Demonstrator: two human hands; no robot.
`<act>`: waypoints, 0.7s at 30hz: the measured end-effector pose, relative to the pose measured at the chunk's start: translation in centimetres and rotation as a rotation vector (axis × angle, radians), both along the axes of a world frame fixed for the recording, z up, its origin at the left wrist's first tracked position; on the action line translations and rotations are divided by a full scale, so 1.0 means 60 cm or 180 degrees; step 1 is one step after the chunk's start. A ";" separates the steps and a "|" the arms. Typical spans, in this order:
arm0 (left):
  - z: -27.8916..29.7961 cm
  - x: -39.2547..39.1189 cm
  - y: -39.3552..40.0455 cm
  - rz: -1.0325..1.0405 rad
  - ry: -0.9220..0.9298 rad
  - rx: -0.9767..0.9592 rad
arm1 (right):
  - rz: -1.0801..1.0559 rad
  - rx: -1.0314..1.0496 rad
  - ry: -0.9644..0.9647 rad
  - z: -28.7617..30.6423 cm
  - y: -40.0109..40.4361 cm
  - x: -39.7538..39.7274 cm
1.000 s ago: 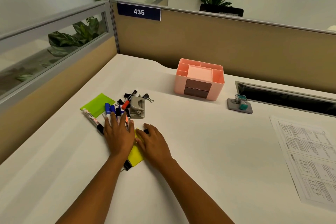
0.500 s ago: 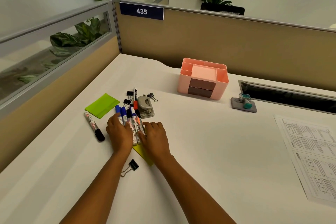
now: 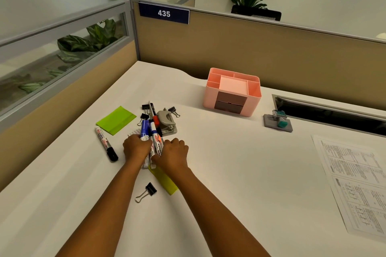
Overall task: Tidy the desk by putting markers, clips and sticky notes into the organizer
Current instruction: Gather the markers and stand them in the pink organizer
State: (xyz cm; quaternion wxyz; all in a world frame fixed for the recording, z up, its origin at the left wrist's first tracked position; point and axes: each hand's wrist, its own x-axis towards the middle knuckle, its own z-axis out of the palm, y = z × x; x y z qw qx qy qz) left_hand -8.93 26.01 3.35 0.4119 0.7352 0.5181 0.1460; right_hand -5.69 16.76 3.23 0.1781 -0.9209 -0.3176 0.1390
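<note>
A bundle of whiteboard markers (image 3: pixel 152 137) with blue and red caps lies on the white desk, pressed between my left hand (image 3: pixel 135 148) and my right hand (image 3: pixel 172 153), both curled around it. A yellow sticky-note pad (image 3: pixel 165 180) lies partly under my right wrist. A green sticky-note pad (image 3: pixel 116 119) sits to the left. One black-capped marker (image 3: pixel 106 144) lies alone left of my hands. Black binder clips lie near the bundle's far end (image 3: pixel 145 107) and one (image 3: pixel 149 191) sits between my forearms. The pink organizer (image 3: pixel 232 92) stands further back.
A grey hole punch (image 3: pixel 167 123) sits just beyond the markers. A small grey-and-teal stamp holder (image 3: pixel 278 122) is right of the organizer. Printed sheets (image 3: pixel 355 181) lie at the right. Partition walls bound the desk at left and back; a cable slot (image 3: pixel 330 112) opens at back right.
My hands have drawn together, gathering the markers into a tight bundle between them. The yellow pad and a binder clip came into view behind my hands. The camera moved a little.
</note>
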 end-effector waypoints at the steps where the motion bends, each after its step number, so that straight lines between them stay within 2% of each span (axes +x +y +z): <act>1: 0.002 0.000 -0.002 -0.0015 -0.0009 0.0010 | -0.0047 -0.0028 0.0007 0.000 0.002 0.001; 8: 0.007 -0.001 -0.008 -0.0164 0.0190 0.0075 | -0.0171 -0.0009 -0.0057 0.000 -0.004 0.003; 13: 0.014 0.008 -0.013 -0.0292 0.0586 0.0155 | -0.0160 0.0089 -0.0182 0.011 -0.029 0.006; 17: 0.026 0.020 -0.024 -0.0295 0.0905 -0.0002 | -0.0350 0.0641 0.0225 0.027 -0.056 0.012; 21: 0.039 0.022 -0.027 -0.0231 0.0561 -0.0097 | -0.0547 0.1248 0.0670 0.037 -0.079 0.014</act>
